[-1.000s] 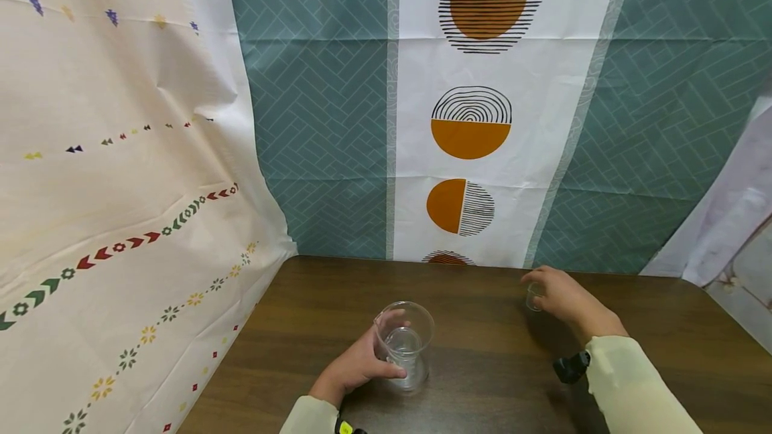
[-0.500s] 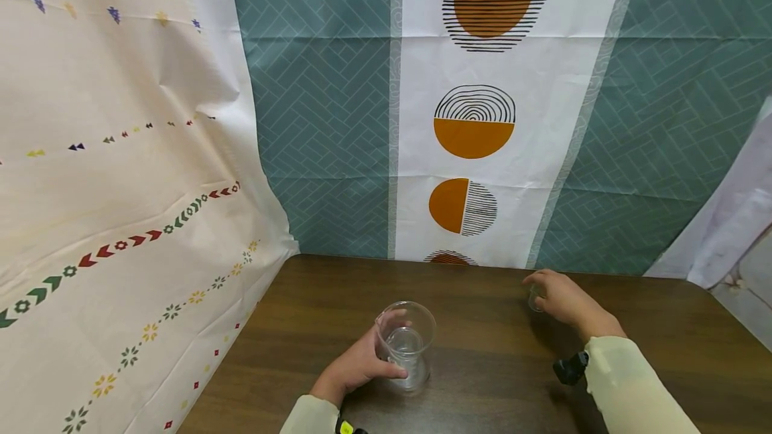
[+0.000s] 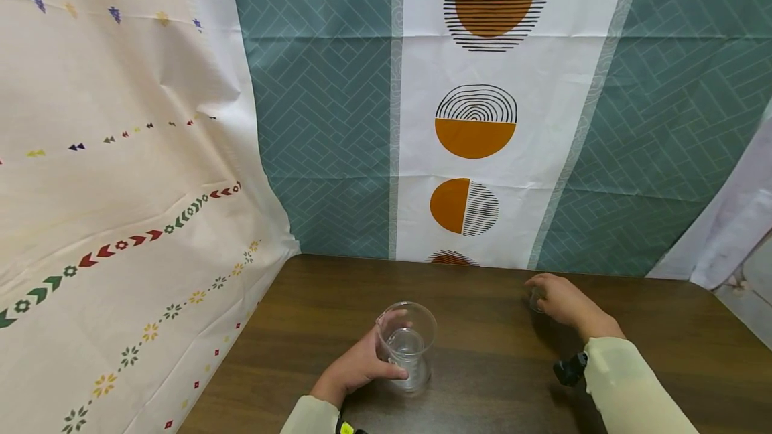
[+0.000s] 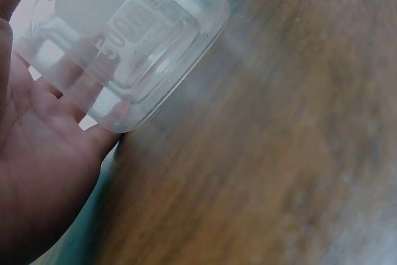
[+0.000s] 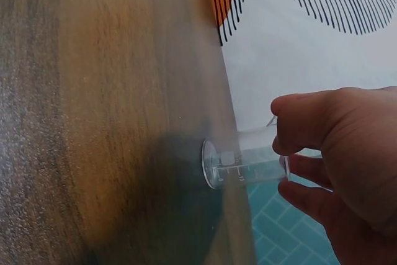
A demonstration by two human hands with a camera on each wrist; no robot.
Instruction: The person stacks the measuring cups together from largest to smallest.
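Observation:
My left hand grips a large clear glass beaker around its side, thumb at the front and fingers behind. It stands upright, mouth up, on the brown wooden table. In the left wrist view, frosted markings ending in 500 ml show on the large beaker, and a smaller clear outline is visible inside it. Farther back on the right, my right hand pinches a small clear glass beaker at its rim. The small beaker's base meets the tabletop, and the hand covers much of it in the head view.
Behind the table hangs a teal and white cloth with orange circles, close beyond the small beaker. A cream patterned cloth drapes along the left side. A pale cloth hangs at the right edge.

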